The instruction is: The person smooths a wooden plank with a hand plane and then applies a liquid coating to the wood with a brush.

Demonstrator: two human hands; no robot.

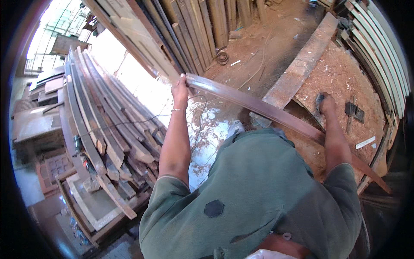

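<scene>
My left hand (pixel 180 90) is closed around the far end of a long, reddish-brown wooden plank (pixel 254 105). The plank slants down to the right in front of my body and passes beneath my right forearm, its other end over the edge of the workbench (pixel 332 77). Over the sawdust-strewn bench top, my right hand (pixel 328 105) is closed on a small dark object (pixel 319 100); its kind is too hidden to tell. Beside that hand lies a dark, blocky tool (pixel 354 111) with a thin handle.
A thick board (pixel 304 60) lies along the bench's far side. Stacked timber (pixel 103 125) and a power drill (pixel 77 144) are at the left. Upright planks (pixel 194 34) lean at the back, and pale curved strips (pixel 381 47) stand far right. A cable crosses the floor.
</scene>
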